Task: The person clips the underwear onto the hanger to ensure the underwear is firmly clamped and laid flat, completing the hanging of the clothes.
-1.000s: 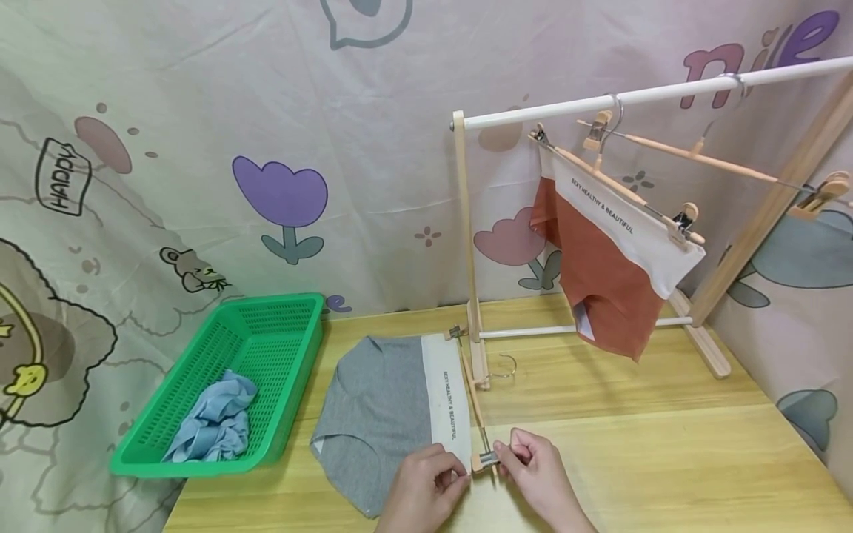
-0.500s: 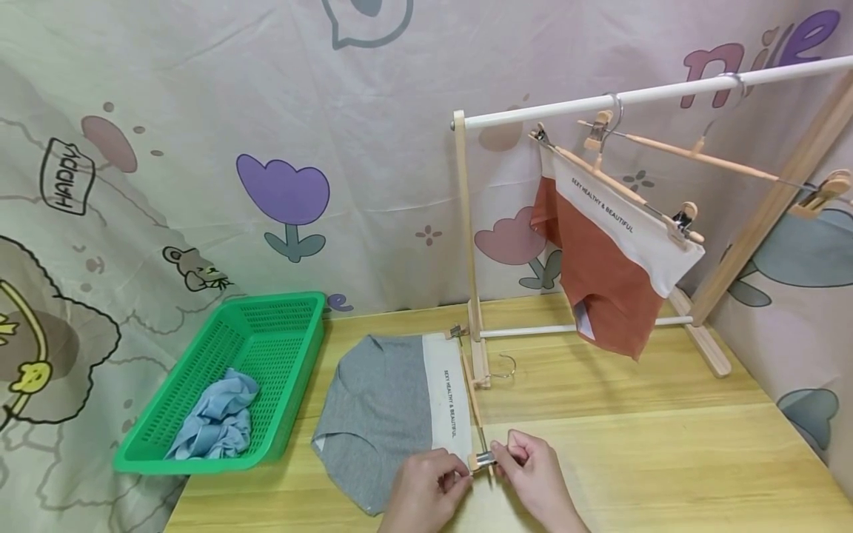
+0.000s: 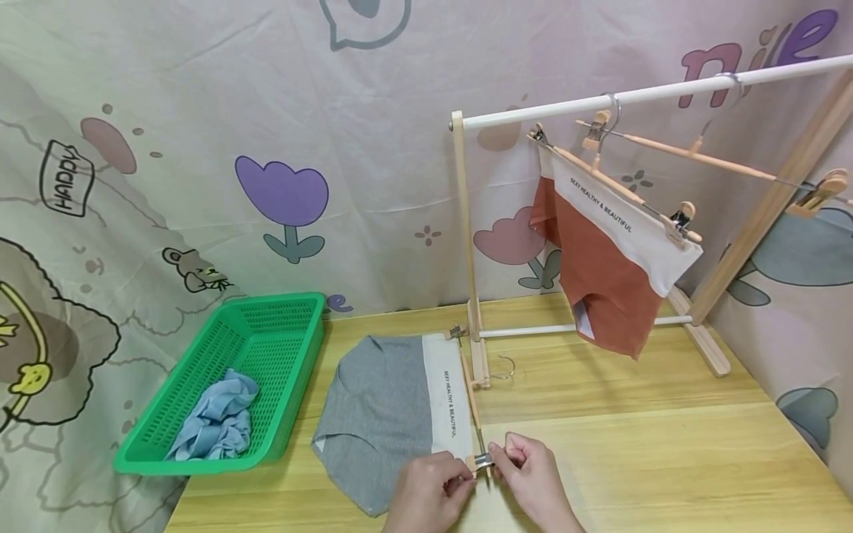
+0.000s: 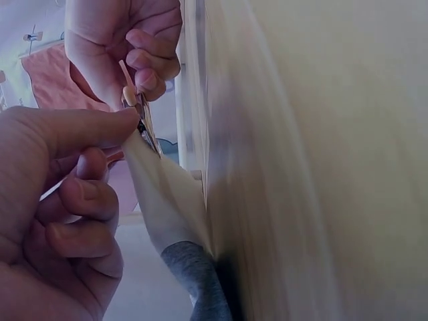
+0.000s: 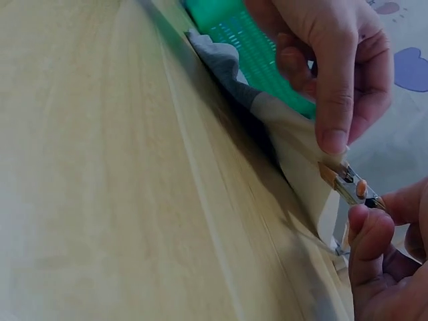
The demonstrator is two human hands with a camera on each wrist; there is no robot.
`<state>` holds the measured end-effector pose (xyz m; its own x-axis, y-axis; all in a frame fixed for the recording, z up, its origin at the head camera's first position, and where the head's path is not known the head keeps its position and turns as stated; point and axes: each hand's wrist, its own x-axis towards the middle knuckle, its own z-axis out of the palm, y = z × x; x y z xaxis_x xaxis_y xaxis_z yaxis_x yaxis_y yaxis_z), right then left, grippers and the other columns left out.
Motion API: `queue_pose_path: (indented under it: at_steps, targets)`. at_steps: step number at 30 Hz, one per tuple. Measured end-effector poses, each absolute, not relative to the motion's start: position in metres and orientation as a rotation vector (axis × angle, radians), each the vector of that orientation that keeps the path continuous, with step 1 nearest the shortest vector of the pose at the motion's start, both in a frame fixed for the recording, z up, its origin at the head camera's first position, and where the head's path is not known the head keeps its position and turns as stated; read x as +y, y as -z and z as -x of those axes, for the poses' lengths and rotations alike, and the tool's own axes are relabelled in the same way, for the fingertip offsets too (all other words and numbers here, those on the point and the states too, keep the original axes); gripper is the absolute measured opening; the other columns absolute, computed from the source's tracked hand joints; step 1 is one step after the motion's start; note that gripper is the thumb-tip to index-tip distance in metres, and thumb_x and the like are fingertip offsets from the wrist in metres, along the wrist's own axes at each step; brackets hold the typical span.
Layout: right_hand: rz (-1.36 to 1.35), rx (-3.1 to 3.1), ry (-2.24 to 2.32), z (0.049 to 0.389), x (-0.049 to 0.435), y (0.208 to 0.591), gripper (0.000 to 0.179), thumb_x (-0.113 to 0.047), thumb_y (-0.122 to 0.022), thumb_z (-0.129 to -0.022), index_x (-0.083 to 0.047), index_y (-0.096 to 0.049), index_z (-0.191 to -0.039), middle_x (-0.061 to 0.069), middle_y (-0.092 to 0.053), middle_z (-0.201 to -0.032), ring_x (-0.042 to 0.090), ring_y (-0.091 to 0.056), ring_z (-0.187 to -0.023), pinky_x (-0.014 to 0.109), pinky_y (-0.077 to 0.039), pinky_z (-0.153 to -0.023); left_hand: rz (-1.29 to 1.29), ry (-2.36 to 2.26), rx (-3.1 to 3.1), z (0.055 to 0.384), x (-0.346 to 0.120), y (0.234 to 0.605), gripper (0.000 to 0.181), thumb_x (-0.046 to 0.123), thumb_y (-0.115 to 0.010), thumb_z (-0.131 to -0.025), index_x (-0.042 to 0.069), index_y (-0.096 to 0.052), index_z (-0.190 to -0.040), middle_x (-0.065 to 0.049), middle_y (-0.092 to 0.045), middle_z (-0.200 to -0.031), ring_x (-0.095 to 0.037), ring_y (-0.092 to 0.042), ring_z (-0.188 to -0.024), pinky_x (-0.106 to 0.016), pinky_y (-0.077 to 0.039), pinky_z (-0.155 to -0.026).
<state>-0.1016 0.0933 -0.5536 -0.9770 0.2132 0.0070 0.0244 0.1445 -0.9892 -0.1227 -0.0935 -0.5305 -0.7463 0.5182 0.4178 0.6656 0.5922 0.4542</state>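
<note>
Hands met at the near edge of the pale wooden counter [image 3: 633,444]. The left hand [image 3: 429,492] pinched the corner of the white waistband on the grey cotton underpants [image 3: 386,411], its fingers curled on the cloth. The right hand [image 3: 533,477] pinched the small metal clip [image 3: 481,461] at the near end of the thin wooden clip hanger [image 3: 472,392], thumb and finger squeezed tight on it. The clip sat right at the cloth corner, touching it. The underpants lay flat on the counter, with the hanger along their waistband and its wire hook [image 3: 506,368] pointing to the right.

A green plastic basket [image 3: 266,326] stood to the left of the underpants, with a crumpled light blue cloth [image 3: 216,426] inside it. Behind, a small wooden drying rack with a white rail [image 3: 640,92] stood on the counter. Rust-orange underpants with a white band [image 3: 609,266] hung from a clip hanger on the rail, and another wooden hanger [image 3: 706,159] hung bare beside it. A pale cartoon-print curtain [image 3: 200,148] covered the wall.
</note>
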Motion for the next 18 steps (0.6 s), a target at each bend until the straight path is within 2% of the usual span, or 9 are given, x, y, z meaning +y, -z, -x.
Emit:
queue_pose_path:
  at_steps: [6,11,18]
  targets:
    - [0.204,-2.273,-1.925,0.1003,0.092,0.5554,0.053,-0.003,-0.076,-0.096,-0.001,-0.033,-0.066,0.003,-0.062,-0.059,0.005,-0.056,-0.055,0.018,-0.044,-0.056,1.016,0.829,-2.549,0.1227,-0.0918,0.5313,0.024,0.012,-0.094,-0.078,0.026,-0.075,-0.075,0.02,-0.051,-0.062,0.017,-0.03,-0.058,-0.002,-0.025,-0.054]
    - [0.218,-2.361,-1.91,0.0987,0.0932,0.5577,0.055,-0.013,-0.076,-0.098,-0.005,-0.033,-0.065,0.0,-0.063,-0.06,0.004,-0.056,-0.055,0.018,-0.041,-0.057,1.02,0.823,-2.62,0.1226,-0.0922,0.531,0.023,0.013,-0.092,-0.081,0.026,-0.074,-0.076,0.02,-0.053,-0.063,0.015,-0.033,-0.058,-0.003,-0.027,-0.054]
    - [0.162,-2.485,-1.962,0.0961,0.0987,0.5618,0.056,-0.024,-0.074,-0.101,-0.005,-0.036,-0.065,-0.001,-0.068,-0.064,0.004,-0.059,-0.054,0.02,-0.05,-0.058,1.117,0.885,-2.755,0.125,-0.0989,0.5268,0.019,0.013,-0.089,-0.085,0.025,-0.075,-0.079,0.021,-0.052,-0.062,0.015,-0.036,-0.057,-0.004,-0.03,-0.053]
